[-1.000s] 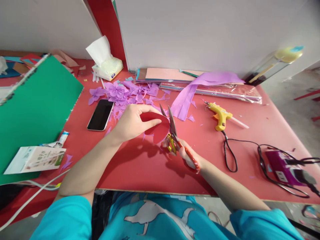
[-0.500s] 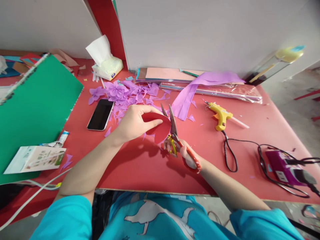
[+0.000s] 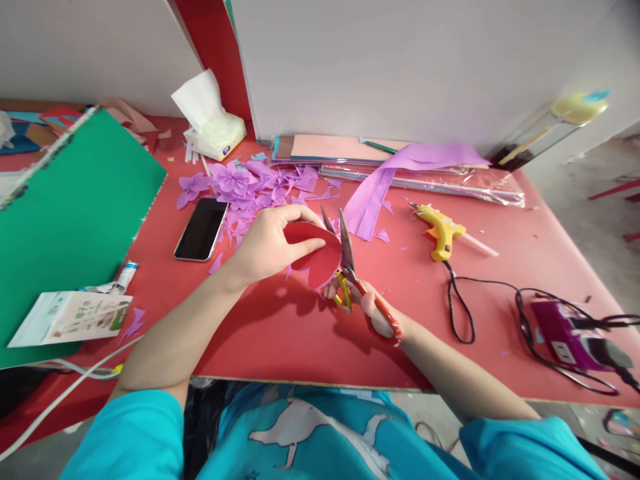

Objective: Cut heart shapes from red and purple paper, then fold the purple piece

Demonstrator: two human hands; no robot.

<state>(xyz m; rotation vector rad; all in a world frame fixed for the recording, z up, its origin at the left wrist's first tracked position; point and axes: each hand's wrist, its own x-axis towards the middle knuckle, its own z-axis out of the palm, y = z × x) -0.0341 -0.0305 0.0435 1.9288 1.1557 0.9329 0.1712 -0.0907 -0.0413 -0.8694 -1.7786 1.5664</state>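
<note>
A piece of red paper (image 3: 323, 263) with rounded, curved edges is pinched between the thumb and fingers of my left hand (image 3: 275, 243), above the red table (image 3: 280, 340). My right hand (image 3: 373, 310) grips a pair of scissors (image 3: 349, 257) by its handles, one red-orange and one yellow. The scissor blades stand apart and point away from me, at the right edge of the paper. Just beyond my left hand lie purple paper flowers (image 3: 235, 185) and scraps.
A phone (image 3: 201, 230) lies left of my hands, near a tissue pack (image 3: 217, 135). Rightward are a yellow glue gun (image 3: 443, 230), its black cord and a purple power strip (image 3: 560, 330). Purple paper strips (image 3: 373, 193) drape over packaged sheets (image 3: 430, 183). A green board (image 3: 80, 227) stands left.
Almost nothing differs. The scissors have shifted very slightly at the paper's edge, and both hands keep the same grip and place.
</note>
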